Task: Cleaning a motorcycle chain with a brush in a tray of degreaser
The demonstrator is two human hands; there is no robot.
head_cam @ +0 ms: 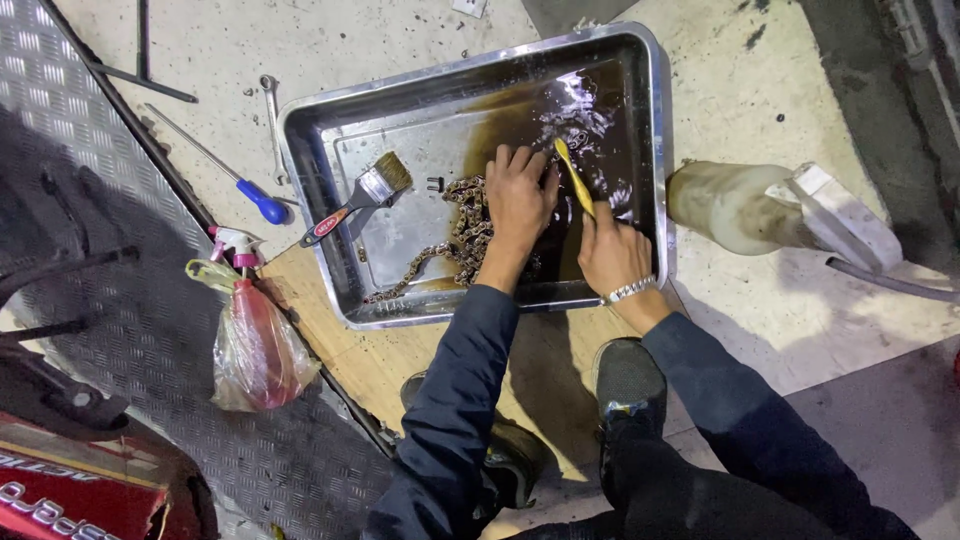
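Across the concrete floor, a rectangular steel tray holds a greasy metal chain. Left hand, fingers spread, presses the chain at centre. Right hand, four o'clock, fingers clamped on a yellow toothbrush.

Shiny metal tray — wet, glossy inside — holding a greasy metal chain; rough concrete floor.

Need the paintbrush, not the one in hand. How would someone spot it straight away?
Find the metal tray on the floor. In its left half, away from both hands, a paintbrush rests across the tray's bottom. Unlike the slim yellow brush in the right hand, it has wide tan bristles and a black-and-red handle.
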